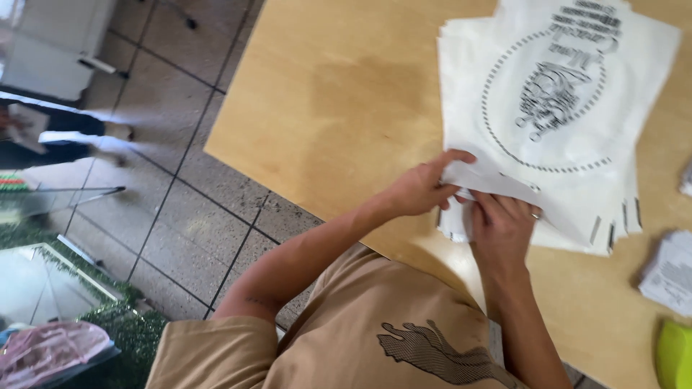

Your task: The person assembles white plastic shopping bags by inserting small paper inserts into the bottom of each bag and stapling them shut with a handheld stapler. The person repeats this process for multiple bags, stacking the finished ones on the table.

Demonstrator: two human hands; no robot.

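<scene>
bag corner (481, 177), pinched between left hand (422, 189), right hand (501, 227)

I saw thin, matt white bags (555, 122) stacked on a smooth, pale wood table (339, 108); the floor (180, 209) was speckled stone tile.

One head-worn camera looks steeply down, tilted, from close above the pale wooden table (346, 108). The grey tiled floor (180, 209) fills its left side.
</scene>
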